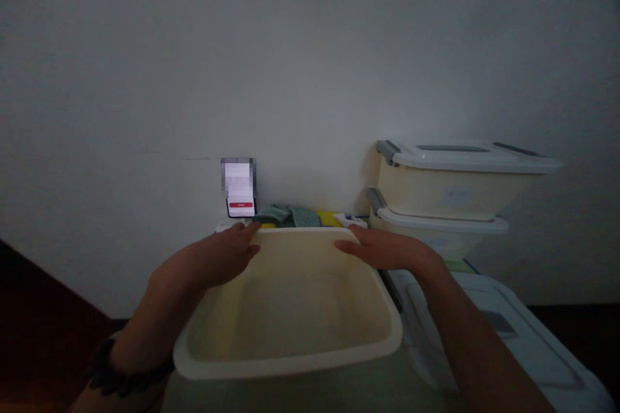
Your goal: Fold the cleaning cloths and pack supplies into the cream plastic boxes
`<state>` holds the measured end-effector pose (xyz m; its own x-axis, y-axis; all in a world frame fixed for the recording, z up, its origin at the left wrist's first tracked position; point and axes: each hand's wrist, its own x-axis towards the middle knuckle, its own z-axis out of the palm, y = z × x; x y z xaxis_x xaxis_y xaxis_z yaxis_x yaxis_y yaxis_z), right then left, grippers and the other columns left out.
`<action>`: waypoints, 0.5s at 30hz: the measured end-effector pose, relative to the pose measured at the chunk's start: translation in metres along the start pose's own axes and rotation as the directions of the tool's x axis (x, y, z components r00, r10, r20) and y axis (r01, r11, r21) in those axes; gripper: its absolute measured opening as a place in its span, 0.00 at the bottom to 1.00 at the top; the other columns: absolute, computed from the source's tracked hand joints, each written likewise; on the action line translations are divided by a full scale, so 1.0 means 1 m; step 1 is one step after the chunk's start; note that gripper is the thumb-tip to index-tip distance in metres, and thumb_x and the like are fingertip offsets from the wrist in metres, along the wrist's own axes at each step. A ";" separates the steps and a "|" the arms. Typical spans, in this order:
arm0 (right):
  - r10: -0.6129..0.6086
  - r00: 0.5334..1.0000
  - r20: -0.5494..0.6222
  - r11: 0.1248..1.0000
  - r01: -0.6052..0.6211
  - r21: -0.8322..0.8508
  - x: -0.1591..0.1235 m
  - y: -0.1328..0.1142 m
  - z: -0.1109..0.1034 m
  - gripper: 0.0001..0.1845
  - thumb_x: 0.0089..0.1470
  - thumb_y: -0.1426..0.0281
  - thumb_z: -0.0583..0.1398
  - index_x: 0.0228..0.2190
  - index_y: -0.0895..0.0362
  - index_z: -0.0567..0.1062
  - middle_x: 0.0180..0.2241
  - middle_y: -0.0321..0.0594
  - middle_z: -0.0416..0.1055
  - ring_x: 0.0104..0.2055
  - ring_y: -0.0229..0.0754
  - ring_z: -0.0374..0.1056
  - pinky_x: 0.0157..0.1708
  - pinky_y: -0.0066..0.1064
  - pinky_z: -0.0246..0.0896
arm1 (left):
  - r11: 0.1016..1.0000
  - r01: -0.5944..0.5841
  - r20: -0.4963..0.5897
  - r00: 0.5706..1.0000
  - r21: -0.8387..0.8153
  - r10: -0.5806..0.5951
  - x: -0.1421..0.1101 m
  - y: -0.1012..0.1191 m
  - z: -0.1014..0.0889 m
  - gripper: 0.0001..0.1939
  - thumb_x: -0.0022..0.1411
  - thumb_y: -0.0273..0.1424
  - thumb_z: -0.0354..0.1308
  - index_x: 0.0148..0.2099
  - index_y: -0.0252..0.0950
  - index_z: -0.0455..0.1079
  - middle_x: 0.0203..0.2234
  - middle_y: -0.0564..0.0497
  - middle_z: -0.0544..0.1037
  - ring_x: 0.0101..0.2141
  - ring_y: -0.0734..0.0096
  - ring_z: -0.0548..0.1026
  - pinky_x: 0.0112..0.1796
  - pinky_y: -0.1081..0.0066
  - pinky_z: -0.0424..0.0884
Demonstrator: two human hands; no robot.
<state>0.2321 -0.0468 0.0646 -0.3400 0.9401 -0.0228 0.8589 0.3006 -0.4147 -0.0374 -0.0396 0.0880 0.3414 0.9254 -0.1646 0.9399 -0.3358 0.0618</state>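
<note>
Two hands, my left hand (220, 255) and right hand (382, 246), pinch the bin's (290, 364) far rim (300, 230); uneven shove could topple the phone (241, 192) far left.

Reaching forward with both bare arms, running the left forearm (152, 306) along the left side of the cream bin (290, 366) and the right forearm (477, 342) along its right side. Gripping the bin's far left corner with the left hand (225, 255), back upward, keeping the thumb inside the far wall and laying the fingers over the rim. Holding the far right corner with the right hand (380, 247) likewise, pointing the thumb inward. Bending the right wrist (419, 255) sharply toward the bin.
</note>
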 end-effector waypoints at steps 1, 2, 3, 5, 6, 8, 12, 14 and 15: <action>-0.021 1.000 0.015 1.000 0.021 0.016 -0.001 0.000 -0.002 0.19 0.54 0.60 0.53 0.43 0.56 0.73 0.44 0.45 0.74 0.44 0.47 0.70 0.43 0.35 0.62 | 1.000 -0.017 -0.010 1.000 -0.002 0.017 0.000 -0.002 -0.001 0.26 0.62 0.31 0.38 0.60 0.28 0.56 0.53 0.35 0.68 0.51 0.54 0.69 0.48 0.57 0.65; -0.043 0.998 0.035 0.999 0.041 0.034 -0.002 -0.001 -0.004 0.17 0.54 0.62 0.53 0.42 0.55 0.73 0.43 0.44 0.74 0.43 0.46 0.70 0.42 0.34 0.62 | 0.999 -0.040 -0.020 0.999 -0.005 0.040 0.000 -0.003 -0.002 0.25 0.61 0.30 0.38 0.59 0.29 0.59 0.52 0.36 0.69 0.51 0.56 0.69 0.49 0.58 0.65; -0.063 0.997 0.055 0.997 0.060 0.051 -0.004 -0.002 -0.008 0.16 0.53 0.65 0.53 0.42 0.55 0.72 0.42 0.43 0.74 0.42 0.45 0.70 0.41 0.33 0.62 | 0.998 -0.063 -0.041 0.997 -0.013 0.062 0.000 -0.005 -0.004 0.24 0.61 0.30 0.39 0.56 0.31 0.62 0.52 0.38 0.70 0.50 0.57 0.70 0.49 0.59 0.64; -0.097 0.994 0.047 0.992 0.092 0.090 -0.011 -0.004 -0.017 0.15 0.53 0.69 0.52 0.42 0.56 0.71 0.40 0.42 0.74 0.40 0.44 0.69 0.39 0.32 0.62 | 0.995 -0.089 -0.121 0.989 -0.047 0.083 -0.003 -0.007 -0.010 0.22 0.60 0.31 0.40 0.52 0.32 0.66 0.51 0.40 0.72 0.50 0.58 0.70 0.50 0.60 0.63; -0.111 0.994 0.022 0.987 0.108 0.121 -0.015 -0.005 -0.023 0.15 0.53 0.69 0.51 0.42 0.57 0.70 0.39 0.41 0.74 0.39 0.43 0.69 0.38 0.32 0.62 | 0.992 -0.098 -0.176 0.981 -0.076 0.084 -0.005 -0.007 -0.014 0.21 0.60 0.33 0.40 0.50 0.33 0.67 0.50 0.40 0.72 0.50 0.57 0.70 0.49 0.60 0.64; -0.133 0.988 -0.078 0.966 0.146 0.213 -0.023 -0.008 -0.034 0.14 0.53 0.69 0.51 0.41 0.58 0.69 0.36 0.41 0.72 0.37 0.42 0.68 0.35 0.31 0.62 | 0.981 -0.114 -0.285 0.956 -0.155 0.067 -0.011 -0.003 -0.023 0.21 0.61 0.39 0.42 0.49 0.33 0.67 0.46 0.41 0.74 0.46 0.56 0.72 0.46 0.60 0.66; -0.064 0.956 -0.286 0.900 0.179 0.398 -0.037 -0.011 -0.049 0.11 0.52 0.67 0.54 0.37 0.56 0.68 0.30 0.35 0.69 0.28 0.37 0.66 0.25 0.26 0.59 | 0.925 -0.115 -0.428 0.902 -0.362 -0.056 -0.026 0.007 -0.041 0.21 0.58 0.46 0.46 0.43 0.36 0.68 0.35 0.46 0.78 0.35 0.57 0.75 0.37 0.62 0.71; 0.021 0.928 -0.371 0.860 0.172 0.480 -0.042 -0.012 -0.052 0.10 0.50 0.66 0.56 0.35 0.55 0.67 0.25 0.32 0.67 0.23 0.35 0.63 0.19 0.25 0.55 | 0.849 -0.156 -0.422 0.902 -0.505 -0.085 -0.033 0.006 -0.047 0.22 0.56 0.46 0.50 0.45 0.37 0.67 0.34 0.47 0.78 0.32 0.59 0.75 0.32 0.64 0.71; 0.065 0.913 -0.403 0.836 0.171 0.522 -0.044 -0.013 -0.053 0.10 0.49 0.65 0.57 0.35 0.55 0.67 0.23 0.30 0.66 0.21 0.35 0.62 0.18 0.24 0.54 | 0.794 -0.190 -0.408 0.910 -0.577 -0.078 -0.036 0.003 -0.048 0.22 0.54 0.46 0.52 0.47 0.38 0.67 0.34 0.48 0.78 0.32 0.60 0.76 0.31 0.66 0.72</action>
<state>0.2556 -0.0834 0.1189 -0.1003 0.9426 0.3184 0.4596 0.3277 -0.8255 -0.0473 -0.0655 0.1413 0.2362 0.9398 0.2468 0.6803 -0.3413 0.6486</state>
